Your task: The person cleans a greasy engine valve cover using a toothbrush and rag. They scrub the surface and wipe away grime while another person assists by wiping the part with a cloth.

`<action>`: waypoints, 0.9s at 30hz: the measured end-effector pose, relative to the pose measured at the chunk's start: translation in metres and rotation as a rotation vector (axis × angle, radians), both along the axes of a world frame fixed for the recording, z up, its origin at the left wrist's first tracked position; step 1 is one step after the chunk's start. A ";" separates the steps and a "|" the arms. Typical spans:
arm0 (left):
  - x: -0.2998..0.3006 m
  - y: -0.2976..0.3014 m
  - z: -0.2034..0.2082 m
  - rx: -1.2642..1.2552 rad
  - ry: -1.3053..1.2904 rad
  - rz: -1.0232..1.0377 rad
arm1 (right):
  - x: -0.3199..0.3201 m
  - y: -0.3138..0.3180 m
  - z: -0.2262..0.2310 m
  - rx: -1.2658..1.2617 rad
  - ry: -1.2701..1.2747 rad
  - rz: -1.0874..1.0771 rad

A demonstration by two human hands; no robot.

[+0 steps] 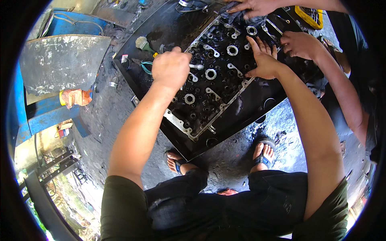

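1. Black, oily metal engine part (220,82) lies in a dark tray (229,120), slanting between the person's two hands.
2. Left hand (172,69) curls into a fist at its left edge, gripping a silver-ended tool (196,66) whose tip points over the part.
3. Right hand (263,58) lies with fingers stretched and slightly apart across its right edge.
4. Beyond, a co-worker's hand (253,7) touches a dark cloth (241,15) at the far end.
5. Teal-handled pliers (146,67) lie left of the fist.

Left fingers (183,57) gripping tool (196,66), right fingers (255,45) on metal casting (178,123)
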State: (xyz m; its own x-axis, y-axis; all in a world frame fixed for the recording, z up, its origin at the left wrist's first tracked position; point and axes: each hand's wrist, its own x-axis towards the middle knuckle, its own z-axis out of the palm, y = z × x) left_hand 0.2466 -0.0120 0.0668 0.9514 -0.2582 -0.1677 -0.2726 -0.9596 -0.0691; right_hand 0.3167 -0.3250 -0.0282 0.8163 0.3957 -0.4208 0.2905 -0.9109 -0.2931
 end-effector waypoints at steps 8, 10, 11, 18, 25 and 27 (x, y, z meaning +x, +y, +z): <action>0.031 -0.015 0.001 0.268 -0.043 -0.095 | -0.003 0.002 0.003 -0.036 -0.014 0.001; 0.036 -0.018 0.006 0.255 -0.003 -0.162 | -0.001 0.003 0.006 -0.040 0.009 -0.003; 0.036 -0.020 0.009 0.310 -0.016 -0.130 | -0.001 0.003 0.007 -0.035 0.024 -0.001; -0.001 -0.022 0.032 0.185 0.122 -0.057 | -0.001 0.003 0.008 -0.024 0.042 -0.017; 0.020 -0.023 0.019 0.430 0.218 0.026 | -0.001 0.003 0.007 -0.017 0.024 -0.008; 0.024 -0.023 0.018 0.344 0.211 -0.080 | 0.000 0.003 0.008 -0.019 0.031 -0.005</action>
